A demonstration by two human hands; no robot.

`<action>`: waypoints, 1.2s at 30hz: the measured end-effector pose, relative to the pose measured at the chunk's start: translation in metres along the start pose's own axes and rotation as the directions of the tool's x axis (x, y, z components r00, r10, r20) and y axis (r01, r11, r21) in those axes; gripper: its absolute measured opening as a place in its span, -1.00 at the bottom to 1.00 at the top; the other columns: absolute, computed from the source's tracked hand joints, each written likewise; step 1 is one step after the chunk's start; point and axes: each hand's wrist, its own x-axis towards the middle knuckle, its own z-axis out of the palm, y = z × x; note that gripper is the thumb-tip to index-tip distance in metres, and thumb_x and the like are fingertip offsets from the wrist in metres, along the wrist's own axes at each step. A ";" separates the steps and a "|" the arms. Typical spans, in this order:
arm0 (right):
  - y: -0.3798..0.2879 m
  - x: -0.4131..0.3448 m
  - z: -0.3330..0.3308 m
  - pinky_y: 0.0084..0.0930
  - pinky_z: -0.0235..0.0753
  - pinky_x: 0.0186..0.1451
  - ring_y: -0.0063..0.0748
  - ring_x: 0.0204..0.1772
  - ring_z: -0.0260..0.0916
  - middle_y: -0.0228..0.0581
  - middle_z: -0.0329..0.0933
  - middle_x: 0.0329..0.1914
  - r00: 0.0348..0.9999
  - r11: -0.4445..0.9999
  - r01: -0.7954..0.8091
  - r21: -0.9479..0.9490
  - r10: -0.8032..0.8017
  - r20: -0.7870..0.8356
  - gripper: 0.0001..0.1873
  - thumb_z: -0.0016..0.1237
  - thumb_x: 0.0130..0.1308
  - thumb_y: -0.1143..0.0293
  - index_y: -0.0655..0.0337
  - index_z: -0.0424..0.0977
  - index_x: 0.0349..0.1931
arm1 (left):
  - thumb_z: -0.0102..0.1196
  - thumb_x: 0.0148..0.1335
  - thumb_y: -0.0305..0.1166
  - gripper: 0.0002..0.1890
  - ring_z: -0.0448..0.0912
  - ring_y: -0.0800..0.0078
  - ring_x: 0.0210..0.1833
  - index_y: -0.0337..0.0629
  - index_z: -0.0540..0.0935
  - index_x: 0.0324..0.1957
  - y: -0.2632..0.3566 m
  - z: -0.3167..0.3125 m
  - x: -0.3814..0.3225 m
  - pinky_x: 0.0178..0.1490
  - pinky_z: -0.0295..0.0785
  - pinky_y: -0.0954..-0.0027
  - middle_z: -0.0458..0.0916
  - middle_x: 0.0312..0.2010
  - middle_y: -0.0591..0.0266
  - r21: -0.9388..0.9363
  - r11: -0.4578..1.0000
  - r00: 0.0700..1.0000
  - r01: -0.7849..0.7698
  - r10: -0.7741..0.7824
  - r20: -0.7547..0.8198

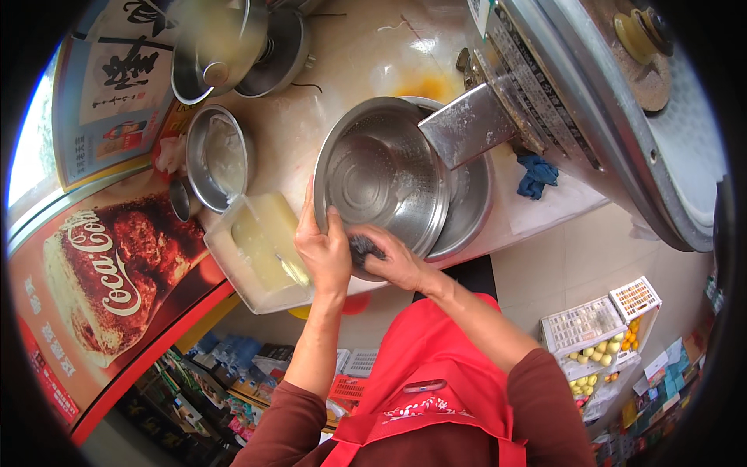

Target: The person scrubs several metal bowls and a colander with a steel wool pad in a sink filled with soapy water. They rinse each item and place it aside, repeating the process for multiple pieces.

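A perforated stainless steel colander point(373, 169) is tilted over a larger steel basin point(474, 207), and its wet inside faces me. My left hand point(324, 242) grips the near left rim, thumb up on the wall. In my right hand point(397, 260) is a dark wire scouring pad point(364, 248), pressed against the colander near its lower rim. The fingers partly hide the pad. Left of my left hand stands a clear plastic tub point(262, 251) with cloudy yellowish liquid or dough in it; which one, I cannot tell.
A steel bowl point(219, 157) and a small metal cup point(182, 200) stand at the left. Steel pans point(274, 58) are behind them. A machine's metal chute point(467, 125) juts over the basin. A blue cloth point(536, 176) lies at the right. Fruit crates point(583, 327) stand on the floor.
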 end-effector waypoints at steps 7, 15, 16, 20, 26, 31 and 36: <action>0.053 0.010 -0.108 -0.15 0.42 0.15 0.00 0.14 0.40 -0.14 0.53 0.16 0.976 0.217 0.173 -0.961 -0.172 0.136 -0.75 0.01 0.10 0.54 0.21 0.61 -0.19 | 0.15 0.31 -0.57 -0.34 0.55 0.24 0.32 -0.36 0.32 0.45 -0.016 -0.004 0.003 0.37 0.38 0.28 0.39 0.44 0.02 -0.181 0.973 0.989 -0.145 0.149 0.005; 0.041 -0.028 -0.031 -0.11 0.44 0.30 0.06 0.15 0.47 -0.08 0.61 0.07 0.996 0.916 0.042 -0.399 -0.008 0.087 -0.60 0.06 0.04 0.51 0.24 0.61 -0.03 | 0.10 0.39 -0.56 -0.33 0.36 0.19 0.41 -0.47 0.16 0.47 -0.087 0.049 -0.095 0.48 0.23 0.21 0.33 0.41 -0.12 -0.372 0.908 0.964 0.194 -0.248 -0.102; 0.042 -0.022 -0.040 -0.13 0.45 0.29 0.06 0.17 0.47 -0.08 0.61 0.08 0.988 0.904 0.035 -0.426 0.033 0.151 -0.58 0.08 0.03 0.48 0.22 0.62 -0.02 | 0.04 0.40 -0.59 -0.36 0.39 0.16 0.40 -0.49 0.18 0.47 -0.088 0.044 -0.091 0.46 0.27 0.23 0.33 0.41 -0.15 -0.294 0.952 0.975 0.081 -0.138 -0.176; 0.054 0.018 -0.106 -0.25 0.43 0.02 -0.10 0.15 0.46 -0.16 0.48 0.25 0.978 -0.033 0.165 -0.986 -0.124 0.168 -0.68 -0.02 0.17 0.50 0.20 0.56 -0.04 | -0.03 0.26 -0.68 -0.35 0.48 0.21 0.32 -0.48 0.28 0.44 -0.051 -0.014 -0.055 0.39 0.34 0.27 0.45 0.33 -0.13 -0.026 0.997 0.997 -0.071 0.071 -0.021; 0.018 0.033 -0.079 -0.09 0.34 0.41 0.09 0.34 0.31 -0.07 0.40 0.25 0.930 0.497 -0.071 -0.865 -0.279 -0.237 -0.38 -0.09 0.04 0.72 0.23 0.46 0.20 | -0.04 0.24 -0.64 -0.47 0.63 0.34 -0.07 -0.40 0.45 0.30 0.010 -0.042 -0.017 0.12 0.51 0.35 0.70 -0.10 0.09 -0.090 0.949 0.944 0.303 -0.286 0.164; -0.027 0.071 0.020 -0.03 0.23 0.53 0.11 0.46 0.21 -0.03 0.30 0.42 0.888 0.860 0.365 -0.358 -0.437 -0.144 -0.27 -0.04 0.01 0.72 0.20 0.38 0.32 | -0.04 0.26 -0.64 -0.55 0.61 0.41 -0.12 -0.41 0.49 0.22 0.004 -0.034 -0.020 0.08 0.51 0.36 0.71 -0.16 0.13 -0.010 0.981 0.974 0.196 -0.193 0.118; 0.012 0.134 -0.014 -0.08 0.26 0.51 0.08 0.43 0.26 0.00 0.39 0.37 0.853 0.797 0.054 -0.601 -0.349 -0.387 -0.34 -0.05 0.10 0.71 0.24 0.39 0.30 | -0.06 0.24 -0.65 -0.54 0.60 0.43 -0.04 -0.43 0.50 0.21 -0.007 -0.032 -0.031 0.10 0.49 0.39 0.71 -0.11 0.09 -0.088 0.963 0.964 0.257 -0.249 0.092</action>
